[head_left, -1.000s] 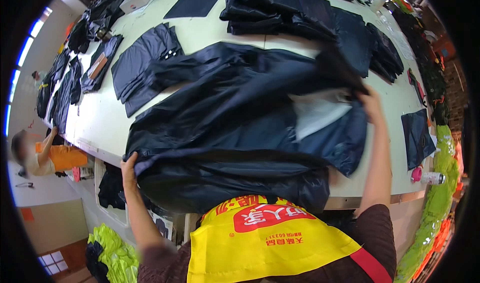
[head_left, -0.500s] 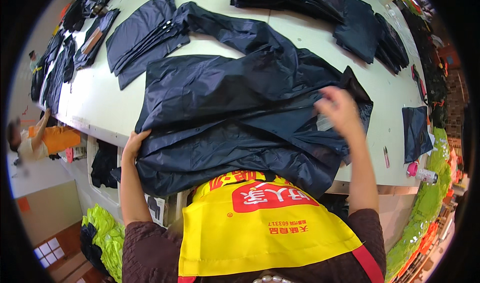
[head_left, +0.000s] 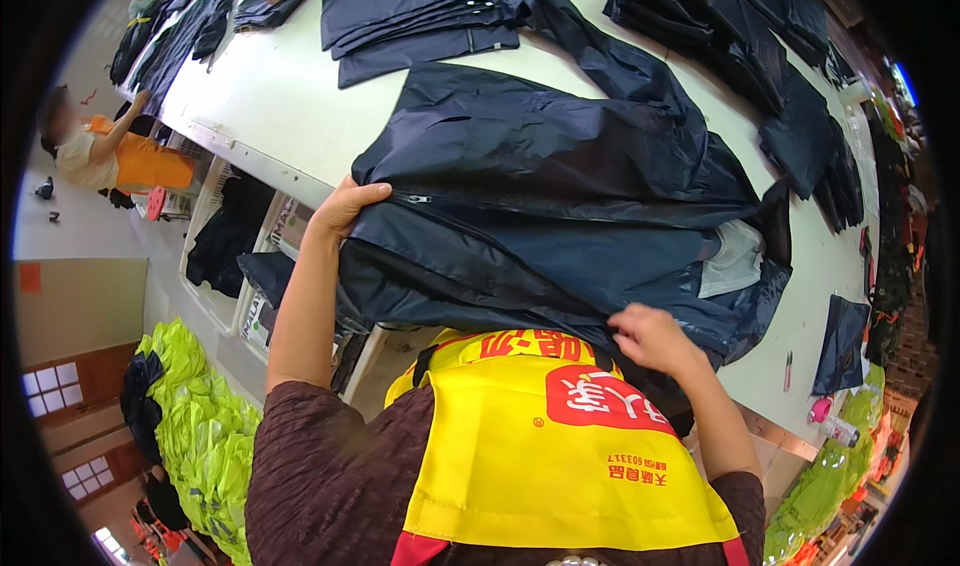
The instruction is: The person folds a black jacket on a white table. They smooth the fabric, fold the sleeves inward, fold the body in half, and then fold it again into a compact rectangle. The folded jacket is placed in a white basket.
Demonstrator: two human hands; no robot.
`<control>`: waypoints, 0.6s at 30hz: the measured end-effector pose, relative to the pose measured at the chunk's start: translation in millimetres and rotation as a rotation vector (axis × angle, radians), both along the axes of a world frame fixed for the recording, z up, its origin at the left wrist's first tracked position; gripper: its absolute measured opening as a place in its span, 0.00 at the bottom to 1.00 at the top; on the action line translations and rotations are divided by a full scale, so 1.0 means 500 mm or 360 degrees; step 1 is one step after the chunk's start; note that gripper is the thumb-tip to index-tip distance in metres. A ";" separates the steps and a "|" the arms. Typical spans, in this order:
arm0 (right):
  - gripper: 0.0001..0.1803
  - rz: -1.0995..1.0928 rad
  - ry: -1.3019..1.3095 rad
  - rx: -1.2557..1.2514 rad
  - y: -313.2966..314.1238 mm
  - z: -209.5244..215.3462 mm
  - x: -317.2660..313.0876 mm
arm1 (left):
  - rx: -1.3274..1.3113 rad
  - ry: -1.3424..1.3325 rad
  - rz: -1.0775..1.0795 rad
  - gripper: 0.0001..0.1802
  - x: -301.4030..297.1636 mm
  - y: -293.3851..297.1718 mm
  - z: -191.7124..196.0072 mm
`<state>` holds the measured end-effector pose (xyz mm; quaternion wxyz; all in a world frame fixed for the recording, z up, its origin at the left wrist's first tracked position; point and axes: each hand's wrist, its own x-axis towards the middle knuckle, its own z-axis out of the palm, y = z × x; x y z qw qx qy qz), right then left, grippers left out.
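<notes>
A dark navy jacket [head_left: 560, 166] lies across the table in front of me, with one sleeve stretched toward the far side. Its front is pulled apart, so the navy inside and a pale grey patch of lining [head_left: 735, 258] show near the collar at the right. My left hand [head_left: 350, 206] is closed on the hem at the left end, beside the zipper pull [head_left: 415, 199]. At the near edge, close to my apron, the curled fingers of my right hand [head_left: 655, 338] pinch the jacket's front panel.
Folded dark garments [head_left: 420, 16] are stacked beyond the jacket, with more piles [head_left: 700, 36] at the far right. A pen [head_left: 787, 371] and a bottle [head_left: 835, 426] lie to the right. Crates [head_left: 205, 256] stand below the table's left edge. Another person [head_left: 120, 156] works at far left.
My right hand has come from the collar area toward my body, and the near front panel has opened, uncovering more lining. My left hand still grips the hem. The view has turned.
</notes>
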<state>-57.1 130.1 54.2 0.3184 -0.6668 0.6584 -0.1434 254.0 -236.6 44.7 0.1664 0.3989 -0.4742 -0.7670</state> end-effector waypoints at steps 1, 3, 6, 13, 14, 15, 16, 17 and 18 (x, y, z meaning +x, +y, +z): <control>0.10 -0.0147 -0.0208 -0.0009 -0.050 0.032 0.015 | 0.0085 0.0061 0.0034 0.39 0.011 0.002 -0.001; 0.08 -0.0335 -0.0460 -0.0262 -0.149 0.069 0.062 | 0.0185 0.0096 0.0055 0.39 0.021 0.007 0.005; 0.11 -0.0387 -0.0647 -0.0534 -0.279 0.085 0.153 | 0.0228 0.0091 0.0032 0.38 0.001 0.020 0.041; 0.21 -0.0610 -0.1048 0.0077 -0.447 0.075 0.243 | -0.0113 0.0176 0.0034 0.36 -0.012 0.048 0.058; 0.20 -0.0612 -0.1148 0.0210 -0.456 0.077 0.245 | -0.0177 0.0191 0.0044 0.36 -0.009 0.048 0.056; 0.19 -0.0541 -0.1069 0.0147 -0.463 0.080 0.247 | -0.0139 0.0195 0.0033 0.36 -0.001 0.043 0.044; 0.18 -0.0484 -0.0987 0.0082 -0.466 0.083 0.243 | -0.0150 0.0194 0.0059 0.36 -0.009 0.053 0.059; 0.18 -0.0498 -0.0934 0.0060 -0.467 0.084 0.243 | -0.0162 0.0184 0.0055 0.35 -0.014 0.055 0.060; 0.17 -0.0401 -0.0704 -0.0160 -0.464 0.088 0.244 | -0.0180 0.0166 0.0064 0.35 -0.014 0.054 0.060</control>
